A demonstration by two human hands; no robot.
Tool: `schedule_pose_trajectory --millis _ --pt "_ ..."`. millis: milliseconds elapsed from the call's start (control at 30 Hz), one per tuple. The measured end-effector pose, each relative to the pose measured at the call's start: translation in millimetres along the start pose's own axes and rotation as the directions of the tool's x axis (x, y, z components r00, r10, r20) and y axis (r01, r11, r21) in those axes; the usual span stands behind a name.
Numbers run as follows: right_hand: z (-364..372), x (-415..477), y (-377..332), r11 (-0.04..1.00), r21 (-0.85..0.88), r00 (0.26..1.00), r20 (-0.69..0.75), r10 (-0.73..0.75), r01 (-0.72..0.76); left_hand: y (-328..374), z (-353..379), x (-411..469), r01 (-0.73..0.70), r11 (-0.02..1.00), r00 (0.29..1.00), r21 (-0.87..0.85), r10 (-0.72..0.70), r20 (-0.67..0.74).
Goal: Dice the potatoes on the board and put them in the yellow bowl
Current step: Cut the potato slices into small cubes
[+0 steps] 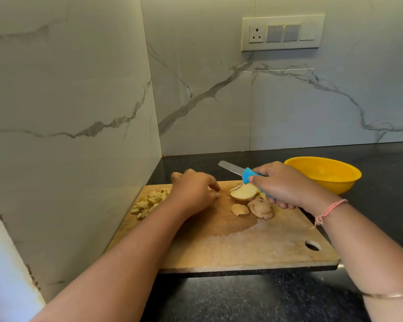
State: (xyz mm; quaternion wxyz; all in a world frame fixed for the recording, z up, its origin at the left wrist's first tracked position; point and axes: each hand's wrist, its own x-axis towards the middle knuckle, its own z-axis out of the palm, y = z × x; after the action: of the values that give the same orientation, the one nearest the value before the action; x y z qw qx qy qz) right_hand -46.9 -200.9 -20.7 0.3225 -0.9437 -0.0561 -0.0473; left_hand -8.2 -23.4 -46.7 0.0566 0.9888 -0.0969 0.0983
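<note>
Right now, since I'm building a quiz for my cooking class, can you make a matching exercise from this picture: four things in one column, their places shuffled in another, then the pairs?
Things
1. knife
2. yellow bowl
3. diced potato pile
4. potato half

Places
A. far left corner of the board, beside the left hand
B. on the dark counter, off the board to the right
C. gripped by the right hand
D. middle of the board, cut face showing

Pairs: 1-C, 2-B, 3-A, 4-D
</note>
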Motion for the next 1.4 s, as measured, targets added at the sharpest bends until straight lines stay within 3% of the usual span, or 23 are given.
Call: schedule_pose_trajectory --millis 67,133,300,567,800,1000,1133,1400 --pt "2.1 2.2 7.5 0.999 0.035 0.999 -0.040 0.006 -0.005 3.6 3.0 1.4 -0.092 0.996 0.996 0.021 0.091 0.012" --pt "1.2 3.4 10.8 0.997 0.076 0.996 -0.087 0.000 0.007 3.4 3.6 4.2 -0.095 0.995 0.995 0.031 0.095 -0.014" --pt "3.9 2.2 10.2 0.998 0.058 0.991 -0.132 -0.029 0.037 5.7 2.3 7.6 -0.046 0.998 0.999 0.040 0.046 0.011" --pt "5.8 0.6 11.0 0.999 0.036 0.989 -0.144 -0.022 0.028 -11.4 -7.6 6.5 0.100 0.961 0.988 0.259 -0.127 0.086" --pt "7.0 -2.2 10.5 0.997 0.037 0.984 -0.165 -0.061 0.068 -19.2 -12.2 0.1 0.185 0.967 0.979 0.175 -0.198 0.055" --pt "5.8 -2.2 10.5 0.995 0.052 0.978 -0.198 -0.072 0.083 5.5 -16.9 -12.3 0.101 0.991 0.993 0.090 -0.095 -0.071" --pt "5.4 -2.0 11.3 0.995 0.040 0.975 -0.207 -0.081 0.091 32.3 -9.3 -22.0 -0.002 0.990 0.995 -0.143 0.016 0.096" --pt "6.8 -1.8 10.8 0.995 0.025 0.977 -0.192 -0.092 0.099 39.0 -2.5 -23.4 -0.014 0.982 0.985 -0.186 0.045 0.166"
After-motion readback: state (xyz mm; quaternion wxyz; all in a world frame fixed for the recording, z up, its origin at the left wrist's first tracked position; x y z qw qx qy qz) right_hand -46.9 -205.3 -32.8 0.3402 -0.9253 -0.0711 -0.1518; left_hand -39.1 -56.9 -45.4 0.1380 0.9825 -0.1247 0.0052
